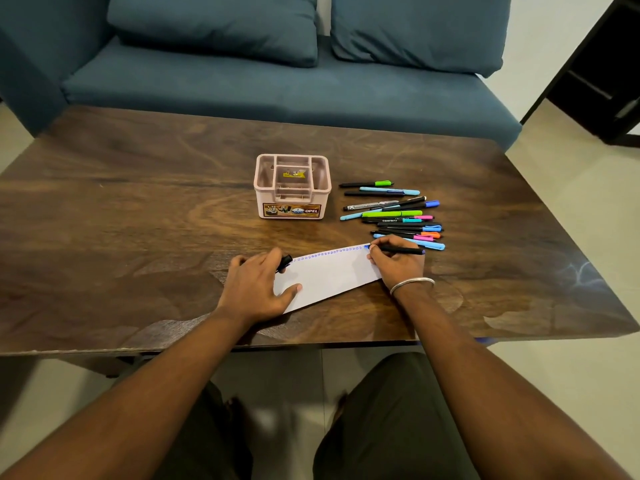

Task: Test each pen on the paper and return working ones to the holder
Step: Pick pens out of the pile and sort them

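A white strip of paper lies slanted on the wooden table, with a row of small blue marks along its far edge. My right hand grips a black pen whose blue tip touches the paper's far right corner. My left hand rests on the paper's left end, thumb flat on it, and holds a black pen cap between its fingers. A pink pen holder stands behind the paper with no pens showing in it. Several pens lie in a loose pile to its right.
The wooden table reaches a blue sofa at its far edge. My knees show below the table's near edge. Pale floor lies to the right, with a dark doorway at the far right.
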